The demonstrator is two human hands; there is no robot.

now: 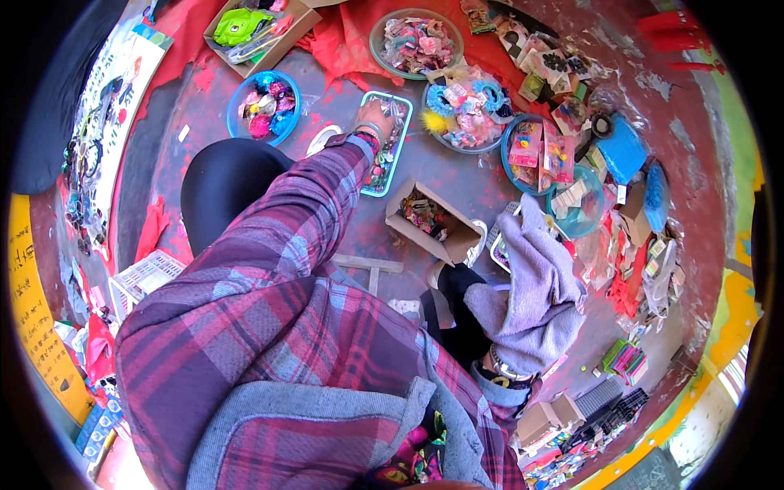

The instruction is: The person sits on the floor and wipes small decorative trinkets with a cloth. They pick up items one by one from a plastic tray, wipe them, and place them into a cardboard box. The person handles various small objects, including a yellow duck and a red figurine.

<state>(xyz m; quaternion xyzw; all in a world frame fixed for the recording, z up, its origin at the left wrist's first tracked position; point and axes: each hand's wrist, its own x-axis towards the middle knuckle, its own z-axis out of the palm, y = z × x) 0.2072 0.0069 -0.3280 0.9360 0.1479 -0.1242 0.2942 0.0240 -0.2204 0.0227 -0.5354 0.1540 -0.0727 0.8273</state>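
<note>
1. Left hand [374, 114] – stretched forward at the end of a plaid sleeve [286, 237], resting over the near end of a teal rectangular tray [400, 143] of small trinkets. Only the back of the hand shows; how far the fingers are open, and whether they hold anything, cannot be told.
2. Right hand – hidden under a lilac cloth [535, 286] draped over the forearm; a bracelet [506, 371] shows at the wrist. Its grip cannot be told.
3. Open cardboard box [429, 220] – on the dark red floor between tray and cloth, holding small mixed items.
4. Blue round bowl [263, 104] – left of the tray, well apart, filled with pink and blue hair pieces.
5. Grey-green round dish [416, 42] – beyond the tray, heaped with pastel clips.
6. Clear round bowl [467, 110] – just right of the tray, with blue rings and a yellow pompom.
7. Blue bowl of pink carded packets [535, 151] – further right.
8. Cardboard box with a green item [249, 31] – top left, on red cloth.
9. White lattice basket [147, 278] – lower left.
10. Yellow sign strip [37, 327] – along the left rim.
11. Striped packets [625, 358] – lower right, beside dark cases.
</note>
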